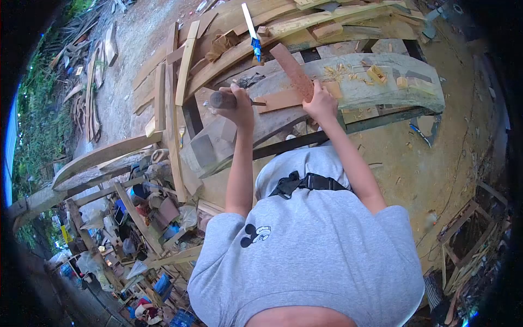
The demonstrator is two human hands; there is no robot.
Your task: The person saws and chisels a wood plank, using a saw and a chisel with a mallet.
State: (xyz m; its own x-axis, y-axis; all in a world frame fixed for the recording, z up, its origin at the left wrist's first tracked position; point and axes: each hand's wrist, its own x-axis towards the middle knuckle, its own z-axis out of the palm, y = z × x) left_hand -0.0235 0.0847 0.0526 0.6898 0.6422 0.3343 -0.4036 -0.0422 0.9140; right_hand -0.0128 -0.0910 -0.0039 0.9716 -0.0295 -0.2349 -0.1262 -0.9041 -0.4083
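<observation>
My left hand (239,111) is closed around a chisel (222,100), whose round dark handle end faces up toward me. Its thin metal shaft points right, with the tip at or just over a flat reddish-brown board (280,102) on the bench. In my right hand (322,103) is a long, flat reddish-brown piece of wood (293,70), gripped at its lower end and slanting up to the left. Both hands are above a worn, pale wooden bench plank (318,71). Crumpled dark plastic (250,80) lies just beyond my left hand.
Wood shavings and a small wood block (377,74) lie on the bench's right part. Beyond are long planks (234,57) and a white strip with a blue end (255,43). Beams (109,157) and clutter (158,218) stand at left; a wooden frame (466,231) is at right.
</observation>
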